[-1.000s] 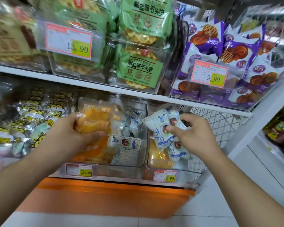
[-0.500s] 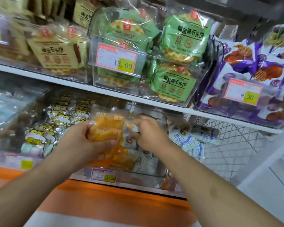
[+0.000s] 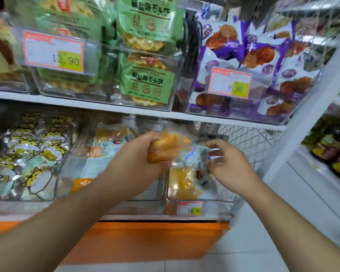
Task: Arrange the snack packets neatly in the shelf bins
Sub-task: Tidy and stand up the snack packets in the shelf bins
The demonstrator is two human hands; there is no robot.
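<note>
One orange packet (image 3: 166,149) sits clamped in the left hand (image 3: 137,165) fingers; right hand (image 3: 231,167) fingers curl apart beside it, gripping nothing.

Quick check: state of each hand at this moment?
Left hand: gripping an orange snack packet.
Right hand: fingers loosely curled, holding nothing clearly visible; blurred.

The orange packet (image 3: 165,148) in my left hand (image 3: 133,169) is glossy, crinkled clear plastic film. The bins (image 3: 165,95) across the frame are smooth transparent plastic with paper price labels (image 3: 53,54), and silvery foil packets (image 3: 28,154) shine at lower left. White wire mesh (image 3: 247,142) stands right of centre.
</note>
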